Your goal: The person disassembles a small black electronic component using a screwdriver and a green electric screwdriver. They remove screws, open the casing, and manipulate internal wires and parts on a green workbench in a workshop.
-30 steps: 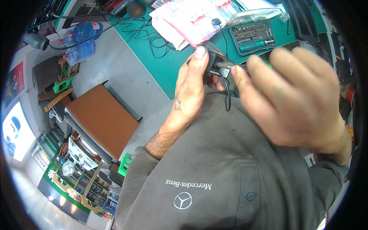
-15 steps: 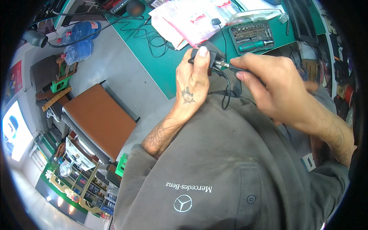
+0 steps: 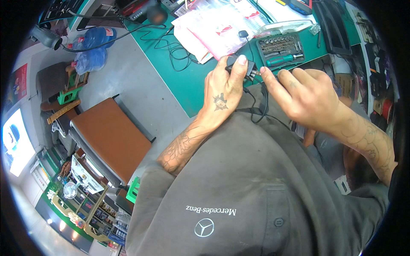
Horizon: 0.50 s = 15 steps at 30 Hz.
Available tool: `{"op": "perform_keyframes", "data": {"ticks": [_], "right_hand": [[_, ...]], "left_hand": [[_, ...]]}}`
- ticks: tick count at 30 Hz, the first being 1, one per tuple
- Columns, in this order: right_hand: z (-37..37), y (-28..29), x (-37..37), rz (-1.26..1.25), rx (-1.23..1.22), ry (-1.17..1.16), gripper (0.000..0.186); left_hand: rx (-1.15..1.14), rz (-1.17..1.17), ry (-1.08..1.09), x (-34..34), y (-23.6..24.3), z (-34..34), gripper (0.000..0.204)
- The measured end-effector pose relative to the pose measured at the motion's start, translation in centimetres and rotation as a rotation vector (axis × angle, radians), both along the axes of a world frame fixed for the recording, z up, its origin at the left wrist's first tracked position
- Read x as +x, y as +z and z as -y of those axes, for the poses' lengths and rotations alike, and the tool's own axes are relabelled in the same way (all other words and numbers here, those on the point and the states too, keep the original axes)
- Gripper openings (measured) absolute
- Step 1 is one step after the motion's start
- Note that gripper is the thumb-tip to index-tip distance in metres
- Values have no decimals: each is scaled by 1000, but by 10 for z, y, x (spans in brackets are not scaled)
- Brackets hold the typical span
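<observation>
My left hand (image 3: 222, 87) is closed round a small black box-shaped device (image 3: 250, 68), with the thumb across its top. Small metal connector ends (image 3: 255, 73) stick out of its right side. At these ends rests the index fingertip of my right hand (image 3: 309, 91), its other fingers curled. The right thumb is hidden, so what that hand pinches cannot be made out. A thin black cable (image 3: 266, 104) loops down below the device against my grey shirt (image 3: 222, 170).
Beyond my hands stands a green table (image 3: 171, 79) with plastic packaging (image 3: 222, 30), a socket set in a case (image 3: 279, 49), and a tangled black cable (image 3: 175, 53). A brown padded bench (image 3: 112, 138) stands left. Blue water bottles (image 3: 92, 55) lie on the floor. A person's leg shows at right.
The black plug-like piece pinched in my right hand no longer shows there. That index finger has straightened toward the metal ends. My left hand and the device have shifted slightly right.
</observation>
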State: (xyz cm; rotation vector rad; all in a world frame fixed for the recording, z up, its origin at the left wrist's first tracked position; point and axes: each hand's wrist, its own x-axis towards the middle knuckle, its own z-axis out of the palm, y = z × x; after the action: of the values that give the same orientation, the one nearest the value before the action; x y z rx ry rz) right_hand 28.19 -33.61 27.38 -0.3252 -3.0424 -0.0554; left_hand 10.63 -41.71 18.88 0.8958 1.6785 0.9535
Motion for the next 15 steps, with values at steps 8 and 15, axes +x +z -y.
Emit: {"op": "perform_keyframes", "data": {"ticks": [8,15], "right_hand": [[4,-20,-9,-250,-925,-478,21],[-9,-7,-13,-125,-1959,-993,23]], "left_hand": [[37,-71,-23,-14,0,0,56],[107,-43,-37,-21,2,2,53]]}}
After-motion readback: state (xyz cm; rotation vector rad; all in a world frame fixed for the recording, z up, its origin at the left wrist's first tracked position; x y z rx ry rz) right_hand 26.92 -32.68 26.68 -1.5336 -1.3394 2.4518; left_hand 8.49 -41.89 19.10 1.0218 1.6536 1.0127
